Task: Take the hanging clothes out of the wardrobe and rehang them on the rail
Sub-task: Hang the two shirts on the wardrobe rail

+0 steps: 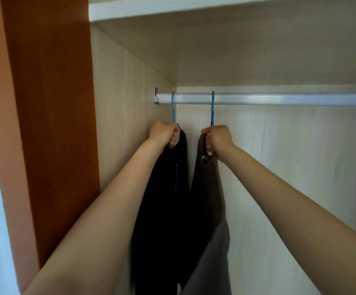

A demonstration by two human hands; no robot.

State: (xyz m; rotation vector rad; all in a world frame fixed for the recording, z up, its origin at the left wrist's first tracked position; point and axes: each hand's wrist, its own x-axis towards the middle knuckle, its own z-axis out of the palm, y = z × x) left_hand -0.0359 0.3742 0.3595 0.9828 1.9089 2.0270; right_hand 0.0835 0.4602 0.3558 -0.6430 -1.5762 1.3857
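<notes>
A silver rail (pixel 279 99) runs across the wardrobe under a shelf. Two blue hanger hooks sit on it near its left end. The left hook (pixel 173 107) carries a black garment (pixel 164 209). My left hand (pixel 163 133) is closed on the top of that hanger. The right hook (pixel 212 108) carries a brown-grey garment (pixel 209 209). My right hand (pixel 217 138) grips that hanger's neck. Both garments hang straight down, side by side, between my forearms. The hanger bodies are hidden by my fists and the cloth.
The wardrobe's pale wooden side wall (pixel 119 113) lies just left of the black garment. An orange-brown door or frame (pixel 45 124) stands further left. A white-edged shelf (pixel 172 7) sits above. The rail to the right of the hooks is bare.
</notes>
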